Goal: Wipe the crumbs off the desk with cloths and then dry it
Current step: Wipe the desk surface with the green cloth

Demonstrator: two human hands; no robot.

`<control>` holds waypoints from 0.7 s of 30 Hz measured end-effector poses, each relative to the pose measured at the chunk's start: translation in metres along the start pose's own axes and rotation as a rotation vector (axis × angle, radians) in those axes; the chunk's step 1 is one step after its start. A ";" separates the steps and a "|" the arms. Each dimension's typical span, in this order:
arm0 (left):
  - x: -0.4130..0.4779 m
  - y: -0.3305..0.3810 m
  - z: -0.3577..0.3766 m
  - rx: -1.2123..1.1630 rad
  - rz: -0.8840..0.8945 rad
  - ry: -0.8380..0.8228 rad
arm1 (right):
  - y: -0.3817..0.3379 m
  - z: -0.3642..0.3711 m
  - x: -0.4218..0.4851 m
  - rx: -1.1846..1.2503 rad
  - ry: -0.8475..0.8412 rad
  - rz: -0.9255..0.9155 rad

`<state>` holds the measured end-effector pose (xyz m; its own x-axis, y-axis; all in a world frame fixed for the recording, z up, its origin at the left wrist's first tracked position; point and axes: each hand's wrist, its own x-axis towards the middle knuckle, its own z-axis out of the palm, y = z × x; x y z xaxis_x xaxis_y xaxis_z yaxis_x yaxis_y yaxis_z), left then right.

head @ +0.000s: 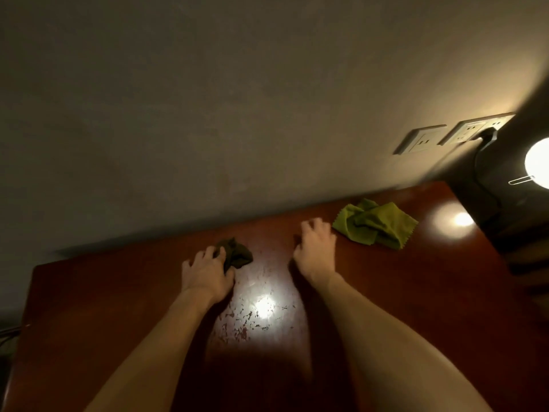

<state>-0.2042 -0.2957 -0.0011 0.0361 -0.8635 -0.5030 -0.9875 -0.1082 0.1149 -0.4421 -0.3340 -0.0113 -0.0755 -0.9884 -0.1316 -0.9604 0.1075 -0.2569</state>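
A dark red wooden desk [118, 292] stands against a wall. My left hand [206, 273] rests on the desk with its fingers closed on a bunched dark green cloth [236, 254]. My right hand [316, 248] lies palm down on the desk with fingers spread and holds nothing. A light green cloth [375, 223] lies crumpled just right of that hand, apart from it. Pale specks and smears [252, 316] show on the desk between my forearms, around a bright glare spot.
A lit lamp [537, 166] with a dark base stands at the desk's far right corner, its cable plugged into a wall socket [475, 130]. A second socket [420, 141] is beside it. The desk's left edge [28, 307] drops off.
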 end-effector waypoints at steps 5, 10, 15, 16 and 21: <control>0.019 -0.002 -0.015 0.074 0.007 -0.122 | 0.062 -0.021 0.036 -0.109 -0.066 0.322; 0.023 -0.003 -0.016 0.077 0.029 -0.188 | 0.096 -0.014 0.056 0.047 -0.194 0.506; 0.027 -0.007 -0.015 0.054 0.012 -0.256 | 0.095 0.004 0.049 -0.132 -0.201 0.361; 0.027 -0.007 -0.016 0.045 0.009 -0.265 | 0.089 0.003 0.048 -0.111 -0.223 0.342; 0.025 -0.012 -0.018 -0.240 -0.059 -0.304 | 0.027 -0.017 0.040 0.173 -0.151 0.279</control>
<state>-0.1887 -0.3246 0.0004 0.0085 -0.6708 -0.7416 -0.9197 -0.2964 0.2576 -0.4752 -0.3721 -0.0070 -0.2754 -0.8929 -0.3562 -0.8481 0.4002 -0.3474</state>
